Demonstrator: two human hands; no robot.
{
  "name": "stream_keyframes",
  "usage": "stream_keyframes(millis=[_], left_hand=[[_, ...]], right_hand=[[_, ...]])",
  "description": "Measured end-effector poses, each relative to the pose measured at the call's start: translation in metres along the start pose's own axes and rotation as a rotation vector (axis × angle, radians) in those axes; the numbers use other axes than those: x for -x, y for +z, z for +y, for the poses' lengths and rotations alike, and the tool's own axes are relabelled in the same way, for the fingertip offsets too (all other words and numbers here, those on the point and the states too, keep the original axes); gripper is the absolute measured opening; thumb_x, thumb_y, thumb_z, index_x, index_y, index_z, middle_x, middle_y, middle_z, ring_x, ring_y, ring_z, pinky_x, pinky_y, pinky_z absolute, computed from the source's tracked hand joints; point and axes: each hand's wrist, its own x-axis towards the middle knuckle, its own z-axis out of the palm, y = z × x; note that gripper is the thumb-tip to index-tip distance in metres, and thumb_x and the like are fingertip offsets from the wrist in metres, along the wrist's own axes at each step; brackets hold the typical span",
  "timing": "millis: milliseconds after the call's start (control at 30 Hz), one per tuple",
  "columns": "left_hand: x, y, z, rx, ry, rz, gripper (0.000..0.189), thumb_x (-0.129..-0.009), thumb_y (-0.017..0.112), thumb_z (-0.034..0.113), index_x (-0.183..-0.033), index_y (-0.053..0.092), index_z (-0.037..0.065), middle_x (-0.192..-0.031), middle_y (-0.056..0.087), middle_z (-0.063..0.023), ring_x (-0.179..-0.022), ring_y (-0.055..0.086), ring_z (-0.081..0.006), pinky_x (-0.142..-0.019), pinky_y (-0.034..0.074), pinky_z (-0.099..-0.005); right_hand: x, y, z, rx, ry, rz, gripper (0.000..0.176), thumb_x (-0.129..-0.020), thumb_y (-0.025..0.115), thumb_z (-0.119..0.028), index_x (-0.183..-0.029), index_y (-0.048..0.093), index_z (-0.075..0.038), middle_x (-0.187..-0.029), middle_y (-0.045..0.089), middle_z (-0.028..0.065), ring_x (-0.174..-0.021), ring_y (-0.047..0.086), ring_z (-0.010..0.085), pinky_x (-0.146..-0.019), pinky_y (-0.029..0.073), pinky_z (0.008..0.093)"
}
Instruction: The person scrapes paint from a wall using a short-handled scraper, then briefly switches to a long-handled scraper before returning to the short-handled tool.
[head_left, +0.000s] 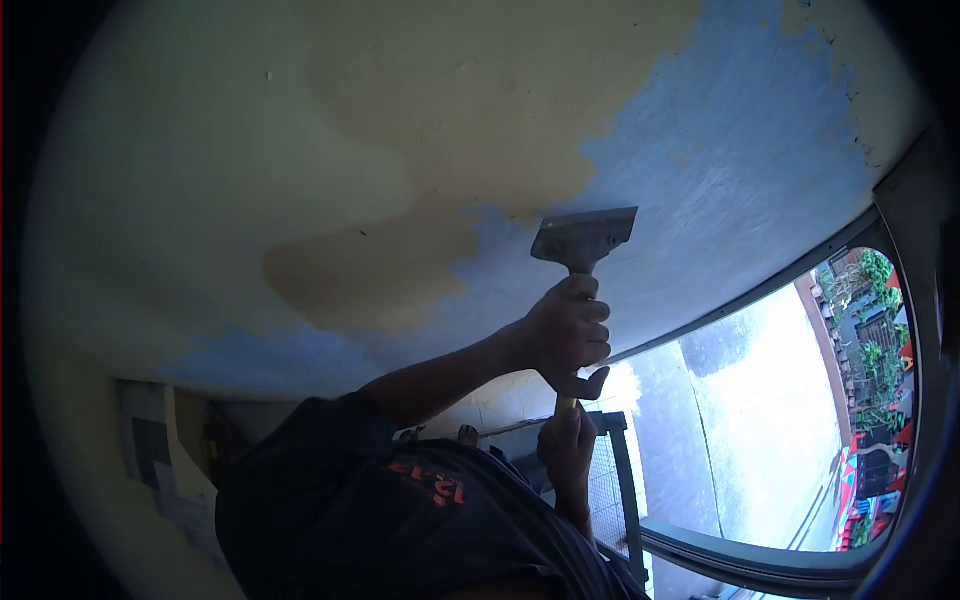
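Note:
A wide-bladed scraper [584, 235] lies with its blade at the painted wall [700, 180], beside the border between tan paint and bare blue patches. My left hand [572, 325] grips its handle just below the blade, fingers wrapped round and thumb sticking out lower down. Lower on the same handle, my right hand [568, 445] is closed round the end, with its thumb laid along it. The blade's edge points up and away from my body. Much of the handle is hidden by my fingers.
A window opening [740, 420] with a dark frame is on the right, with plants and red bunting outside. Beside my right hand stands a metal frame with wire mesh [610, 480]. A pale shelf-like structure [165, 450] is at the lower left.

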Motion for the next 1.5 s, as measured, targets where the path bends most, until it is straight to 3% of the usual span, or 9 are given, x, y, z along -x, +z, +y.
stream_keyframes(millis=[100,567,700,867,933,1000,1133,1333,1500], left_hand=[[-0.02,-0.01,-0.005,-0.02,0.033,-0.012,0.028,-0.057,0.065,0.034,-0.047,0.048,0.014,-0.049,0.045,0.0023,-0.06,0.047,-0.0171,-0.077,0.038,-0.0395],[-0.013,-0.002,0.003,0.058,-0.035,0.033,0.025,-0.058,0.065,0.028,-0.046,0.049,0.013,-0.046,0.045,0.0007,-0.057,0.047,-0.0185,-0.077,0.039,-0.0394],[-0.041,-0.009,-0.006,0.006,0.036,0.068,0.026,-0.059,0.063,0.03,-0.045,0.05,0.012,-0.045,0.046,0.001,-0.054,0.046,-0.019,-0.074,0.039,-0.04],[-0.038,-0.009,-0.005,-0.039,0.043,0.031,0.028,-0.06,0.062,0.033,-0.045,0.05,0.013,-0.045,0.046,0.0008,-0.055,0.047,-0.0188,-0.073,0.04,-0.0402],[-0.045,-0.012,-0.007,-0.058,0.068,0.041,0.028,-0.061,0.062,0.033,-0.045,0.051,0.012,-0.045,0.047,0.0007,-0.054,0.046,-0.0191,-0.073,0.039,-0.0404],[-0.059,-0.016,-0.009,-0.006,0.057,0.072,0.029,-0.063,0.062,0.031,-0.045,0.051,0.012,-0.044,0.045,0.0009,-0.054,0.044,-0.0197,-0.074,0.039,-0.0409],[-0.042,-0.008,-0.002,-0.028,0.047,0.046,0.029,-0.062,0.063,0.031,-0.044,0.048,0.013,-0.043,0.042,0.0007,-0.054,0.044,-0.0184,-0.073,0.039,-0.0401],[-0.063,-0.016,-0.007,-0.03,0.057,0.063,0.029,-0.061,0.062,0.033,-0.045,0.051,0.013,-0.045,0.045,0.0014,-0.056,0.045,-0.0181,-0.075,0.04,-0.0398],[-0.044,-0.001,-0.004,-0.033,0.022,0.07,0.029,-0.062,0.062,0.033,-0.045,0.052,0.012,-0.045,0.047,-0.0001,-0.057,0.048,-0.0182,-0.076,0.04,-0.0395]], right_hand=[[-0.005,-0.003,-0.009,-0.007,-0.057,-0.025,0.048,-0.104,0.037,-0.049,-0.085,0.049,-0.006,-0.055,0.047,0.0013,-0.04,0.043,0.0087,-0.037,0.031,0.0236],[0.006,-0.003,-0.02,0.022,0.036,0.017,0.049,-0.104,0.035,-0.05,-0.086,0.049,-0.006,-0.054,0.046,0.0006,-0.04,0.042,0.0083,-0.038,0.03,0.0238],[-0.003,-0.004,-0.036,0.038,-0.079,0.037,0.049,-0.104,0.035,-0.047,-0.082,0.049,-0.007,-0.054,0.045,0.0002,-0.04,0.041,0.0076,-0.039,0.029,0.023],[0.003,-0.006,-0.039,0.007,-0.027,-0.017,0.048,-0.103,0.036,-0.051,-0.087,0.048,-0.007,-0.055,0.044,-0.0003,-0.04,0.04,0.0074,-0.037,0.027,0.0221],[-0.004,0.0,-0.042,0.097,-0.068,0.084,0.049,-0.103,0.036,-0.052,-0.086,0.047,-0.007,-0.053,0.042,-0.0008,-0.039,0.038,0.0074,-0.037,0.026,0.0228],[-0.006,-0.009,-0.049,-0.002,-0.096,0.009,0.047,-0.104,0.035,-0.05,-0.085,0.048,-0.009,-0.052,0.038,-0.0018,-0.04,0.036,0.0068,-0.038,0.026,0.0232],[0.007,-0.008,-0.047,0.025,-0.009,0.031,0.048,-0.104,0.035,-0.051,-0.087,0.048,-0.008,-0.053,0.041,-0.0018,-0.04,0.037,0.0065,-0.038,0.026,0.0227],[-0.005,-0.01,-0.058,0.031,-0.109,0.056,0.046,-0.104,0.037,-0.05,-0.088,0.048,-0.008,-0.054,0.042,-0.0014,-0.04,0.038,0.0063,-0.037,0.029,0.0215],[-0.003,-0.017,-0.047,0.033,-0.038,0.047,0.047,-0.103,0.039,-0.052,-0.087,0.048,-0.009,-0.054,0.042,-0.0016,-0.04,0.039,0.0063,-0.037,0.028,0.0213]])
